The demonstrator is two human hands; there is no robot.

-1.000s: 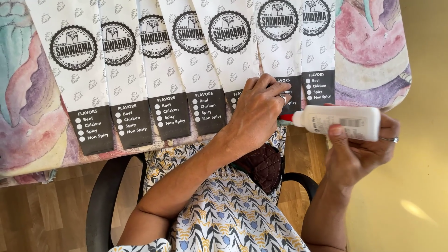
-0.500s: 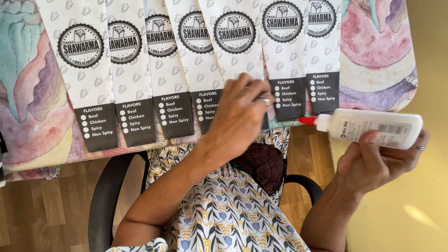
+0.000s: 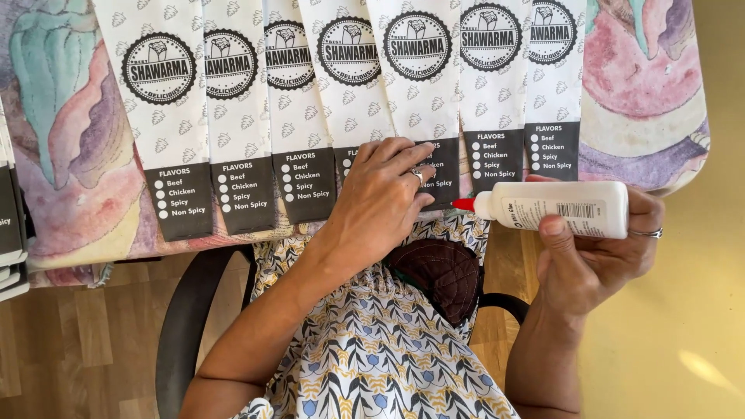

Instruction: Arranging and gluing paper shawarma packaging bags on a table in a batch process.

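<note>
From the head camera, I am pressing my left hand (image 3: pixel 384 202) flat, fingers spread and grasping nothing, on the black ends of the paper sleeves (image 3: pixel 310 116) fanned along the counter (image 3: pixel 652 116) edge. My right hand (image 3: pixel 594 256) is gripping the white glue bottle (image 3: pixel 555 208), red tip level beside them; I'd keep each sleeve pinned down.

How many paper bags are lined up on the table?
7 white bags in an overlapping row: far left, then, one under the left hand at, then, and far right. More may lie stacked at the left edge.
</note>
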